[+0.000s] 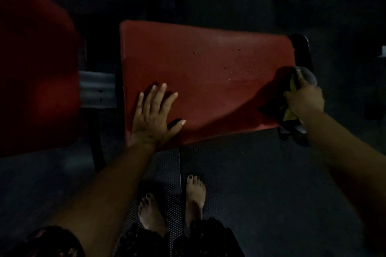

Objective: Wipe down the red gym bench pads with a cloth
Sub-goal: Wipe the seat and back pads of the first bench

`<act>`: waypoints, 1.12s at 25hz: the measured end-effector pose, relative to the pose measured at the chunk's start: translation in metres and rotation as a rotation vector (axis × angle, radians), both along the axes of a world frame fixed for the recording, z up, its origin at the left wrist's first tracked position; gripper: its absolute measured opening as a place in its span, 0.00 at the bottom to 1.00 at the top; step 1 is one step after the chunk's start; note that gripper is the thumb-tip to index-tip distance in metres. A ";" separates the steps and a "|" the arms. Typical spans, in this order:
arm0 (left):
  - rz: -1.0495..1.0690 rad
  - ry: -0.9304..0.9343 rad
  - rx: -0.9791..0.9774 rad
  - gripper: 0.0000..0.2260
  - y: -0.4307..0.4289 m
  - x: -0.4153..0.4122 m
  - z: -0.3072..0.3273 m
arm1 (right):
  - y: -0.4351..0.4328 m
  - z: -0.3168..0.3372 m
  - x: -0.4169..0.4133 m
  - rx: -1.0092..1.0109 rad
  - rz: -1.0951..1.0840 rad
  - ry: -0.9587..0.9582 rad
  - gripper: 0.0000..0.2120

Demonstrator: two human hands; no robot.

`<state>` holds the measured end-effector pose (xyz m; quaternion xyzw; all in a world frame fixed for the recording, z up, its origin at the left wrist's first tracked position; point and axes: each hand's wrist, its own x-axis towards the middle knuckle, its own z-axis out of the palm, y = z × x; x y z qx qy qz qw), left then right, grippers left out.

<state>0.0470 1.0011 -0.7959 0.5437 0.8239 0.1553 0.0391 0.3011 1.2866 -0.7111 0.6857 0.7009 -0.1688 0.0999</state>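
The flat red padded bench seat lies in the middle, with small water drops on its far right part. The left hand rests flat on the near left corner, fingers straight and spread, holding nothing. The right hand is curled tightly around a dark cloth with yellow patches at the right edge of the seat. A second red pad is on the left, joined by a grey metal bar. Bare feet stand on a dark textured floor mat.

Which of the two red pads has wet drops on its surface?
The middle red pad, where the left hand lies flat. Drops shine on its far right part; the left red pad shows none.
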 end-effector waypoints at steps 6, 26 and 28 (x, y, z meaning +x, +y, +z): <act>0.122 -0.132 -0.100 0.37 -0.001 -0.003 0.011 | -0.075 0.001 -0.079 -0.013 0.176 0.009 0.34; 0.121 -0.245 -0.297 0.44 -0.048 -0.021 0.018 | -0.125 0.005 -0.272 -0.026 1.185 -0.142 0.24; 0.120 -0.277 -0.306 0.47 -0.053 -0.022 0.017 | -0.144 0.002 -0.286 -0.003 1.204 -0.136 0.22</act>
